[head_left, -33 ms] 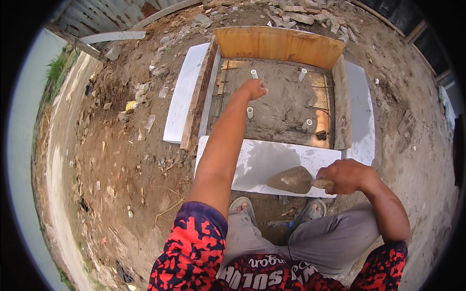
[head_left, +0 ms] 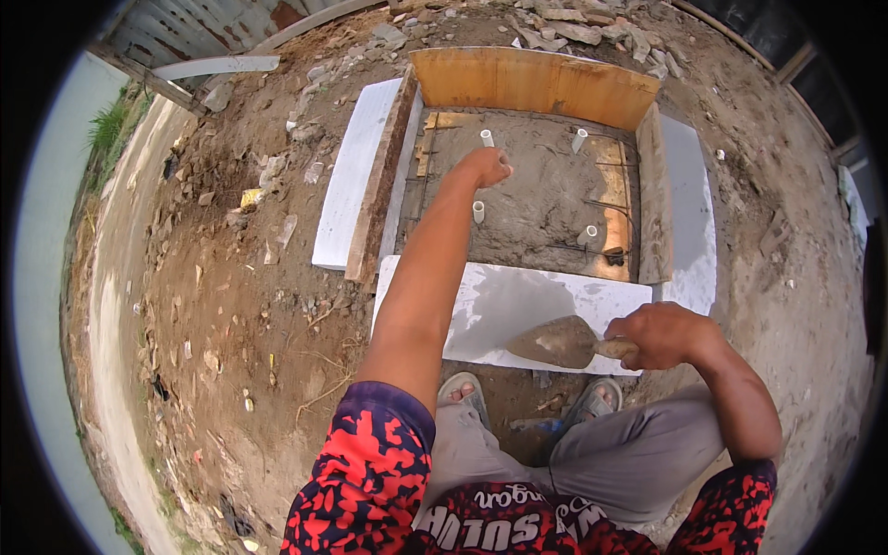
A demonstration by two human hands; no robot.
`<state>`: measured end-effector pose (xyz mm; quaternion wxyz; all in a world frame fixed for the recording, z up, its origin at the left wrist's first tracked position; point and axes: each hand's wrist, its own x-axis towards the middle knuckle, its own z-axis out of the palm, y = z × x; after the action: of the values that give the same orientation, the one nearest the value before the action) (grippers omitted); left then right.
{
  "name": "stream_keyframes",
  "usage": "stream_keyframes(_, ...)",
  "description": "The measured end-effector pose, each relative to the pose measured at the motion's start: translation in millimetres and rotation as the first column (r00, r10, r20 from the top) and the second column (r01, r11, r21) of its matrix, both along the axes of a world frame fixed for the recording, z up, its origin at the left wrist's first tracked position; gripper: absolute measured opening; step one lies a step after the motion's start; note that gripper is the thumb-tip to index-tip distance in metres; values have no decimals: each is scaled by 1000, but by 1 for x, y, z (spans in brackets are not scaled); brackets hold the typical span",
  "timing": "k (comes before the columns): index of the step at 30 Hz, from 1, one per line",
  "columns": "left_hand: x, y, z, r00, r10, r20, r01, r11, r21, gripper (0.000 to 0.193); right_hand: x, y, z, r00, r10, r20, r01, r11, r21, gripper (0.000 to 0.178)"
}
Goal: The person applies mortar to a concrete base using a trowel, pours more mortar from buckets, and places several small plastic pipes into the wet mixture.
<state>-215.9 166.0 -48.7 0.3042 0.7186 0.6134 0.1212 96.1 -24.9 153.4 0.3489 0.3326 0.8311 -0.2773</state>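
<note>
My right hand [head_left: 659, 335] is closed round the handle of a pointed trowel [head_left: 555, 342], whose mortar-smeared blade points left above a white foam block [head_left: 606, 303]. My left arm reaches forward over the wooden formwork [head_left: 532, 79]. Curled fingers close my left hand [head_left: 483, 168] above wet concrete [head_left: 541, 180]; whatever they may hold is hidden. Just beyond that hand a white plastic pipe [head_left: 487, 138] stands up from the concrete. Other short pipes rise nearby: a nearer one [head_left: 478, 212], one at the far right [head_left: 579, 141] and one at the near right [head_left: 588, 234].
White blocks flank the form, a left one [head_left: 356, 176] and a right one [head_left: 689, 203]. Thin steel bars [head_left: 610, 205] show along the concrete's right side. Broken stones [head_left: 573, 32] lie behind, and a corrugated metal sheet [head_left: 199, 32] stands at the far left. My sandalled feet [head_left: 462, 393] are close to the front block.
</note>
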Motion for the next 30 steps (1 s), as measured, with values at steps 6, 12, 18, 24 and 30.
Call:
stream_keyframes(6,-1,-15,-1,1000,-29,-1,29,1000,8,37,-6,-14,1,999,-32,16,33,997,-71,41)
stream_keyframes(12,-4,-25,3,999,-51,-10,51,999,14,38,-12,-24,-2,999,-35,38,36,998,-47,46)
stream_keyframes(18,-9,-23,-1,999,-31,13,31,1000,-3,39,-12,-21,1,1000,-14,20,15,998,-59,46)
stream_keyframes(24,-35,-25,16,928,313,202,-362,888,284,37,12,-20,2,998,-15,-53,16,1000,10,42)
stream_keyframes(30,-134,-83,-22,595,803,29,-768,558,314,61,25,-24,23,999,7,-48,-7,1000,-10,43)
